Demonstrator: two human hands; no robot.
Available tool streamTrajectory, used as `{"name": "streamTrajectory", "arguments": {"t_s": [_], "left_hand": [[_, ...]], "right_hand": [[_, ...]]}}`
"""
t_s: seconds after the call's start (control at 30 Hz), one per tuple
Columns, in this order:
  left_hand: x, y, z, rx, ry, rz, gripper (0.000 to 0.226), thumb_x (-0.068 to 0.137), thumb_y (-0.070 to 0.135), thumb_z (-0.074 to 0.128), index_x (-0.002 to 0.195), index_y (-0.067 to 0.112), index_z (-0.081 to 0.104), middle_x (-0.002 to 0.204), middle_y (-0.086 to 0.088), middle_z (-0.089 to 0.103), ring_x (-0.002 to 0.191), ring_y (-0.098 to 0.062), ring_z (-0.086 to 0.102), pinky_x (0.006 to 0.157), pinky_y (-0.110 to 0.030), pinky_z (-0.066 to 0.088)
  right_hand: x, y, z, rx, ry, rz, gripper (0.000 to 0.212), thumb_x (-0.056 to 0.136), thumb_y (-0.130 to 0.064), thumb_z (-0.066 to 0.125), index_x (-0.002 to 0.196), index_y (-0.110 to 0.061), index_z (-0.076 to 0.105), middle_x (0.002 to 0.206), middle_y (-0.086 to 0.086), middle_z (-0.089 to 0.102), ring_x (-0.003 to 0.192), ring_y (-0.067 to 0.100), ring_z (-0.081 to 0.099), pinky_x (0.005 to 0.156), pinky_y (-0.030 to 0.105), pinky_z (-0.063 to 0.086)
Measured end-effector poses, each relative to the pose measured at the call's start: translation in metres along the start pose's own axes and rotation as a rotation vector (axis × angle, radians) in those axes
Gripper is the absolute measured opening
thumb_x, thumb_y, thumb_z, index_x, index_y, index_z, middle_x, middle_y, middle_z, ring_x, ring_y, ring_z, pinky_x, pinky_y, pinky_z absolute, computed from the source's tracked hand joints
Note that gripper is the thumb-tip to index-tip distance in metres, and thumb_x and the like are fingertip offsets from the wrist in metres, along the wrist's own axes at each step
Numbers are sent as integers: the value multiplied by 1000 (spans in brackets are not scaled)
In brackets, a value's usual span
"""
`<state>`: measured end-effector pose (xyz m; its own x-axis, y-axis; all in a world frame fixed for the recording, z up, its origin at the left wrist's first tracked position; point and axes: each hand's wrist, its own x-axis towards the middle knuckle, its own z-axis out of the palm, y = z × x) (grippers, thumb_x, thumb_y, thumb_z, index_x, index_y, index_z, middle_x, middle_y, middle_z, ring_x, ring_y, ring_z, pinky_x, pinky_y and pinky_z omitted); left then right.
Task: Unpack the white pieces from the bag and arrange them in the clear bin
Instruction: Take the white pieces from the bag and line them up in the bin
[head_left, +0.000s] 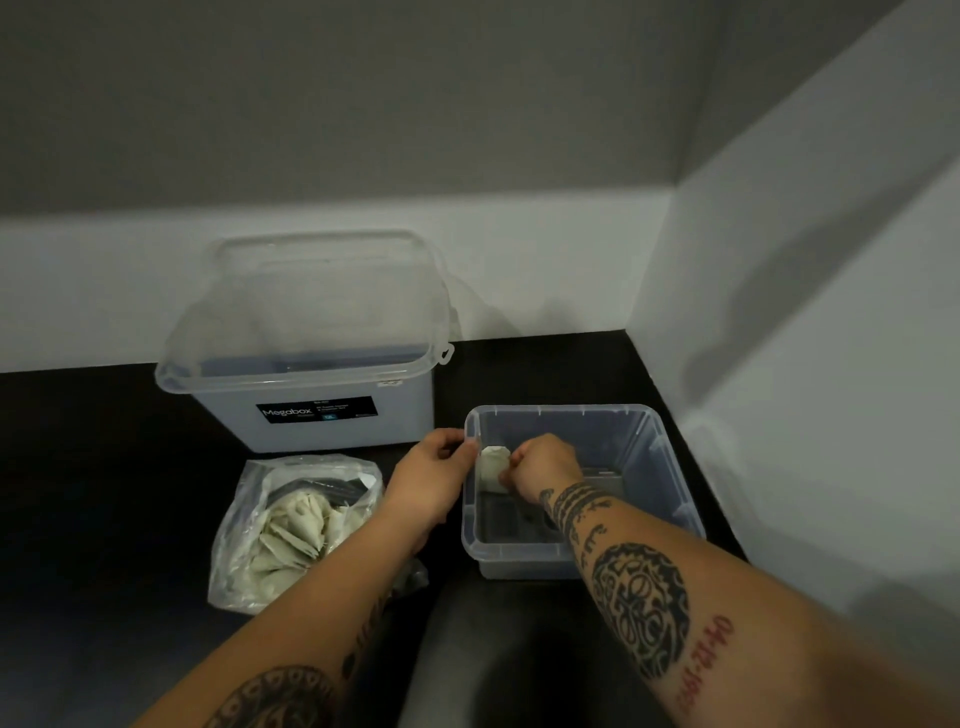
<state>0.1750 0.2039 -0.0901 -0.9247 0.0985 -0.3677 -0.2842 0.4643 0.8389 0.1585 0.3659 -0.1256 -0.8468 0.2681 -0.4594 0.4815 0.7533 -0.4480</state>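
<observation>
We had one white piece (492, 467) inside the clear bin (670, 470), against its left wall near the far corner, with our right hand (545, 465) clenched on it in a closed grip. Our left hand (434, 475) pinched the bin's left rim, steadying it. The rest of the bin looked bare. To the left lay the bag (234, 540), open on the dark table (104, 493), with many more white pieces (291, 540) heaped inside. Behind it stood a larger lidded box (311, 374).

To do this step well, we judged the piece should be pressed snug into the corner and squared to the walls before the grip let go, so that later pieces could line up in neat rows beside it.
</observation>
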Motion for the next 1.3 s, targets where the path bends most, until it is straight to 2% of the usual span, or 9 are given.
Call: {"name": "streamTrajectory", "arguments": {"t_s": [0.23,0.37,0.5,0.67,0.77,0.87,1.0,1.07,1.3], "left_hand": [[0,-1,-3,-3,-23,-13,38,102,50,55,136,33,58,122,5,67,97,-19,66,59,-29,50],[2,-2,-11,59,-2,29,44,101,51,57,139,29,58,129,4,65,110,-20,64,85,-40,60],[1,-1,-31,48,51,75,34,103,44,54,131,26,62,122,0,67,108,-21,65,95,-47,59],[-4,2,-76,-182,69,78,16,104,24,56,99,14,68,97,-10,73,73,-18,66,61,-32,58],[-10,-3,-112,-281,87,79,17,104,21,56,100,10,69,88,-7,71,61,-18,61,52,-31,52],[-14,-18,-147,-301,129,61,16,104,24,57,102,14,70,87,-5,71,62,-18,62,56,-32,52],[-15,-50,-179,-281,191,18,15,103,23,58,102,15,71,88,-8,75,66,-20,64,58,-34,50],[-16,-65,-186,-294,165,-3,15,102,23,59,101,14,71,91,-10,77,73,-22,69,64,-36,54],[-22,-99,-190,-219,67,35,13,101,26,61,97,25,73,91,4,79,94,-15,73,92,-40,58]], "right_hand": [[10,-2,7,20,33,117,31,84,-39,78,101,-13,75,101,4,73,96,18,67,81,30,57],[1,-3,2,-81,34,117,40,82,-47,78,99,-12,74,96,3,72,81,16,63,52,22,38],[-17,-11,-21,-83,-34,191,38,79,-35,83,101,-9,68,93,8,71,79,22,68,54,30,49],[-62,-53,-66,-154,-141,164,24,91,-26,74,106,-9,68,80,5,75,59,12,68,51,24,55],[-94,-92,-84,-183,-51,-16,20,91,-25,72,104,-9,73,87,5,76,76,15,71,74,30,60],[-122,-131,-71,110,-32,-190,13,88,-21,77,97,-13,75,89,5,77,70,14,70,70,31,59],[-131,-174,-2,201,-119,-269,14,87,-24,78,99,-17,74,96,4,77,78,12,69,68,28,55],[-123,-183,40,177,-113,-258,15,85,-23,78,99,-18,75,97,1,75,88,15,70,78,30,59],[-96,-167,147,-141,111,-105,24,92,-31,66,112,-20,71,107,2,69,96,20,67,82,35,58]]}}
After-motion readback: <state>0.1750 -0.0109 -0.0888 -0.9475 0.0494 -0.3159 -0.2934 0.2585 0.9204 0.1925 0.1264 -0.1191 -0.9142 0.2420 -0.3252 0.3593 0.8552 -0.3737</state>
